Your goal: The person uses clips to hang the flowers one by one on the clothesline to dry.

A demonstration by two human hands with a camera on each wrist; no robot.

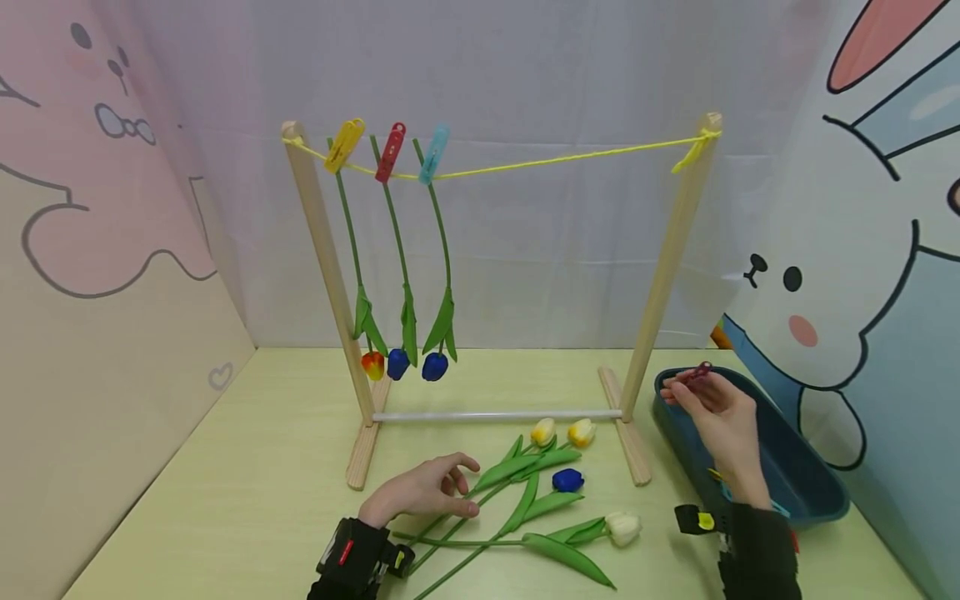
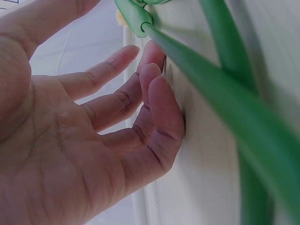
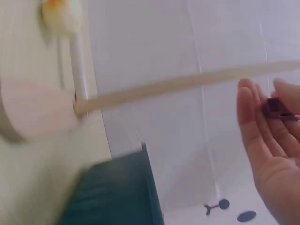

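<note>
My right hand (image 1: 722,429) is raised over the near side of the dark teal basin, pinching a dark red clothespin (image 1: 701,372) between thumb and fingers. In the right wrist view that clothespin (image 3: 275,108) shows at the fingertips. My left hand (image 1: 426,488) hovers low at the tulip stems on the table, fingers loosely bent, nothing gripped. Green stems (image 2: 201,77) run past its fingertips in the left wrist view. Among the lying artificial tulips are a white one (image 1: 622,529), a blue one (image 1: 567,480) and two yellow-white ones (image 1: 543,432).
A wooden frame (image 1: 667,275) carries a yellow string (image 1: 555,160). Three tulips hang head down from it by yellow (image 1: 345,146), red (image 1: 390,153) and light blue (image 1: 433,155) clothespins, all on the left half. The basin (image 1: 806,467) stands at the right, with coloured pieces partly behind my wrist.
</note>
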